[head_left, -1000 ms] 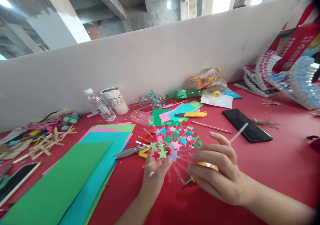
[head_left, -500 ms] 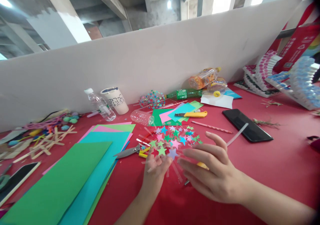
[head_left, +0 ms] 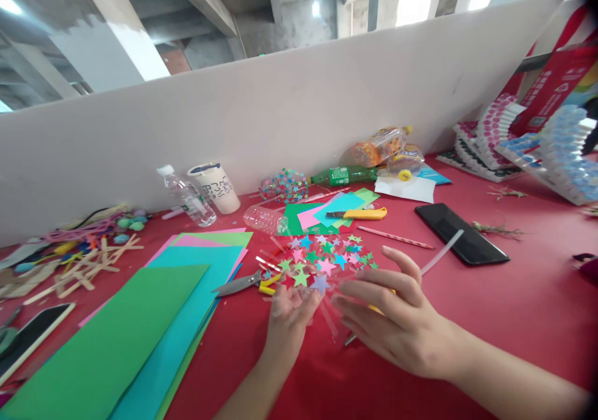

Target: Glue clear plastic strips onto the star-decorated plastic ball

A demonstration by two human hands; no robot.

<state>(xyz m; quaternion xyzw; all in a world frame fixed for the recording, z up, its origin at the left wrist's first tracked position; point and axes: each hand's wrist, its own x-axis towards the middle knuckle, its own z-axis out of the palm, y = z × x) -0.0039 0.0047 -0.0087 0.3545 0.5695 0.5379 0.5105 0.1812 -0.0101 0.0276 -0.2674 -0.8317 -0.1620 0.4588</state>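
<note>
Many small coloured paper stars [head_left: 326, 267] sit in a round spread on clear plastic strips that fan outward. At the near edge of this star-covered plastic piece, my left hand [head_left: 292, 311] has its fingers curled around the clear plastic. My right hand [head_left: 404, 320] hovers just to the right, its fingers spread and slightly bent, with nothing visible in them. The tips of those fingers come close to the purple star [head_left: 320, 283]. Scissors [head_left: 240, 283] with yellow handles lie left of the stars, their handles partly under the strips. A yellow object under my right hand is mostly hidden.
Coloured paper sheets [head_left: 116, 320] cover the left side. Behind the stars lie a yellow craft knife [head_left: 362, 214], a clear bottle piece [head_left: 264, 219] and a green bottle [head_left: 343, 176]. A white cup [head_left: 219, 189] stands by a water bottle [head_left: 187, 197]. A black phone [head_left: 460, 233] lies right.
Both hands stay almost in place. The star-covered plastic and my left hand have shifted very slightly left; my right-hand fingers have barely moved.
</note>
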